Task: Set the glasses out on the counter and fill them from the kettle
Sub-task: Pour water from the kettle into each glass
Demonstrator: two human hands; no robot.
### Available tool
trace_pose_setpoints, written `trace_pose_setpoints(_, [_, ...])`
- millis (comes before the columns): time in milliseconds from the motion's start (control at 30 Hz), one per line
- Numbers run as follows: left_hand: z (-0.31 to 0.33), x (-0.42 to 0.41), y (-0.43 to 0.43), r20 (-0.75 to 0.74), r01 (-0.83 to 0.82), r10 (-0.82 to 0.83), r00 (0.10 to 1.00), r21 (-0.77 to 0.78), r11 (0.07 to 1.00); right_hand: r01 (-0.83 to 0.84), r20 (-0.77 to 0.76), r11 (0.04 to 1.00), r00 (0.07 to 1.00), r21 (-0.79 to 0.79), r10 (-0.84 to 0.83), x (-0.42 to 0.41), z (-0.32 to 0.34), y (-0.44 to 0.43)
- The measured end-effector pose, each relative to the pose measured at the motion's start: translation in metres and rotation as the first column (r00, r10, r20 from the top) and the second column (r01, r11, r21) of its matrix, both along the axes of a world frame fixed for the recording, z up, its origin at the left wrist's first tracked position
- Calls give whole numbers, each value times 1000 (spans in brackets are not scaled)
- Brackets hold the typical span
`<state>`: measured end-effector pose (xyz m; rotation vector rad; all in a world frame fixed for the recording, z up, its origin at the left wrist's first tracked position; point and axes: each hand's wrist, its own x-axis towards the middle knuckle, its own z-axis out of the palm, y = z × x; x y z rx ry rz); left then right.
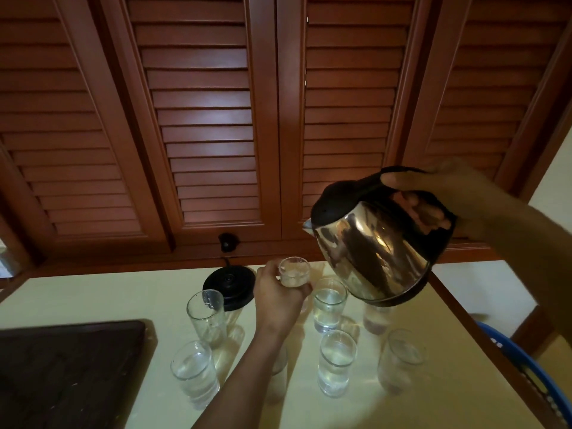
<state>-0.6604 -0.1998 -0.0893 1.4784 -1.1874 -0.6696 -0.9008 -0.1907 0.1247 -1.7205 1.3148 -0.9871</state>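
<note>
Left hand point(278, 300): fingers curled round a small glass point(294, 272), near empty. Right hand point(439, 196) wraps the handle of the kettle point(371, 249), tilted, spout just above that glass; no stream seen. On the counter point(123, 298), middle glass point(329, 305) and front glass point(337, 360) hold water; tall glass point(205, 317) looks empty. Likely past halfway.
</note>
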Motion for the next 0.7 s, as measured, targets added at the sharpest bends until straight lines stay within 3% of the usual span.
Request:
trace_pose_setpoints(133, [8, 13, -4, 71, 30, -37, 997, 102, 994, -15, 262, 1000, 965, -13, 18, -1, -20, 4])
trace_pose_setpoints(300, [16, 40, -6, 219, 58, -120, 968, 270, 961, 32, 416, 998, 909, -56, -5, 8, -49, -1])
trace_pose_setpoints(533, [6, 55, -3, 381, 14, -165, 910, 369, 929, -50, 520, 995, 849, -91, 90, 27, -81, -11])
trace_pose_setpoints(700, [2, 60, -3, 407, 38, -201, 891, 373, 927, -88, 543, 995, 833, -55, 104, 38, -91, -16])
